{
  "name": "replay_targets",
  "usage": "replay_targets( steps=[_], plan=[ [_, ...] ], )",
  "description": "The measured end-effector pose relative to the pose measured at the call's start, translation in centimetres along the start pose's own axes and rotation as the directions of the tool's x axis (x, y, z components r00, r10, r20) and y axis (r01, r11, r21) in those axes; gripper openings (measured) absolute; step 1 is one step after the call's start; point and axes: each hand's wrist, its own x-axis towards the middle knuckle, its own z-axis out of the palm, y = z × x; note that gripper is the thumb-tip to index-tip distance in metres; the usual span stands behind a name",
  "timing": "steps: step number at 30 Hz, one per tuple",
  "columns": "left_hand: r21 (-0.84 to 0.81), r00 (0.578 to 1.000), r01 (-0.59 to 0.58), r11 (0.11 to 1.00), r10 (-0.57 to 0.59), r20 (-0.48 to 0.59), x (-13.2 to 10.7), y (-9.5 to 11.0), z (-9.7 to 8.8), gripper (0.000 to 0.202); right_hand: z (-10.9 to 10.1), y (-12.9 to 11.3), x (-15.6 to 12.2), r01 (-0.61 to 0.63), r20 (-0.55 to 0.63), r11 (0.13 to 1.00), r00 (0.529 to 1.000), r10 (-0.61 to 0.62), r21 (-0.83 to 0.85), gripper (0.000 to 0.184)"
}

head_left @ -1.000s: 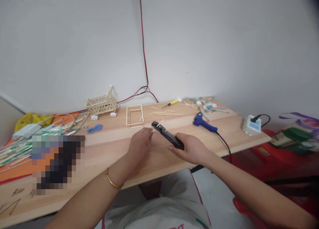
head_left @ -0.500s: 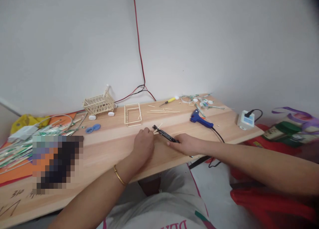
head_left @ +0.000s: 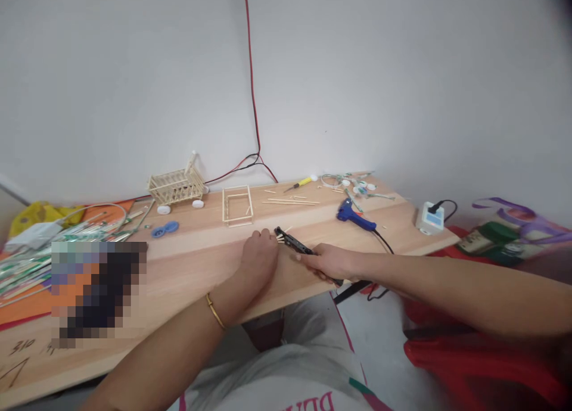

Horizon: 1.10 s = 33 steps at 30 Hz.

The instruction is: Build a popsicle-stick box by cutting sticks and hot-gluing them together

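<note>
My right hand (head_left: pixel 330 261) is wrapped around the handles of black pliers (head_left: pixel 297 244), whose head points up and left. Just left of that head, my left hand (head_left: pixel 260 257) is closed on thin wooden sticks (head_left: pixel 280 239); their pale ends poke out toward the jaws. Whether the jaws bite on a stick is too small to tell. Behind my hands a small open frame of wooden sticks (head_left: pixel 238 223) stands on the table (head_left: pixel 201 262). A cart built of sticks (head_left: pixel 176 186), with white round wheels, stands farther left.
On the right lie a blue glue gun (head_left: pixel 357 215) and a white power box (head_left: pixel 430 218). Near the wall are loose sticks (head_left: pixel 292 202) and a yellow-handled tool (head_left: pixel 301 183). Blue caps (head_left: pixel 165 229) and bagged sticks (head_left: pixel 40 262) lie left. A red chair (head_left: pixel 473 363) stands at right.
The pliers have shifted slightly and more of their handle shows below my right hand. My left hand keeps its grip on the sticks. The view has turned a little to the right.
</note>
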Motion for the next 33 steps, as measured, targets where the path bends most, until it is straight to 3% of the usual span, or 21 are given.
replay_targets(
  steps=[5,8,11,14,16,18,20,22,26,28,31,33],
  plan=[
    [-0.006,1.0,0.002,1.0,-0.002,0.007,0.1,0.0,-0.4,0.023,0.1,-0.2,0.0,0.0,-0.049,0.999,0.999,-0.002,-0.039,0.059],
    [-0.012,1.0,0.003,1.0,-0.003,-0.02,0.2,-0.4,-0.1,0.023,-0.8,-0.5,-0.1,0.01,-0.009,0.998,1.0,-0.011,-0.058,0.059],
    [-0.078,0.999,0.008,0.997,-0.012,-0.046,0.1,-1.7,0.4,0.024,-2.4,-0.4,-0.2,0.081,-0.028,0.96,0.995,-0.092,-0.268,0.063],
    [-0.359,0.992,0.065,0.931,-0.1,-0.081,0.2,-3.2,0.4,0.024,-4.0,0.1,-0.2,0.139,-0.148,0.82,0.954,-0.262,-0.555,0.064],
    [-0.685,0.98,0.114,0.72,-0.193,-0.039,0.5,-3.9,0.3,0.027,-4.8,0.4,0.2,0.128,-0.223,0.72,0.901,-0.372,-0.682,0.065],
    [-0.935,0.967,0.162,0.314,-0.241,0.087,0.7,-4.2,0.2,0.024,-5.4,0.8,0.9,0.1,-0.265,0.641,0.854,-0.447,-0.761,0.07],
    [-0.975,0.955,0.203,-0.089,-0.201,0.217,0.9,-4.2,0.2,0.023,-5.8,1.2,1.8,0.076,-0.287,0.587,0.818,-0.5,-0.806,0.074],
    [-0.923,0.951,0.223,-0.312,-0.137,0.276,0.9,-4.1,0.3,0.026,-5.9,1.7,2.7,0.085,-0.277,0.551,0.794,-0.541,-0.83,0.076],
    [-0.866,0.947,0.24,-0.44,-0.09,0.308,0.9,-4.1,0.6,0.027,-6.1,2.3,4.1,0.121,-0.259,0.555,0.789,-0.557,-0.823,0.089],
    [-0.85,0.939,0.258,-0.459,-0.086,0.332,0.9,-4.0,0.6,0.027,-6.1,2.0,4.5,0.146,-0.299,0.592,0.753,-0.586,-0.793,0.089],
    [-0.835,0.925,0.299,-0.462,-0.075,0.373,1.0,-3.8,0.4,0.026,-5.8,0.0,4.8,0.329,-0.383,0.699,0.652,-0.655,-0.635,0.062],
    [-0.83,0.919,0.32,-0.456,-0.062,0.389,1.0,-3.6,0.3,0.027,-5.1,-1.9,5.0,0.505,-0.396,0.754,0.646,-0.653,-0.42,0.04]
  ],
)
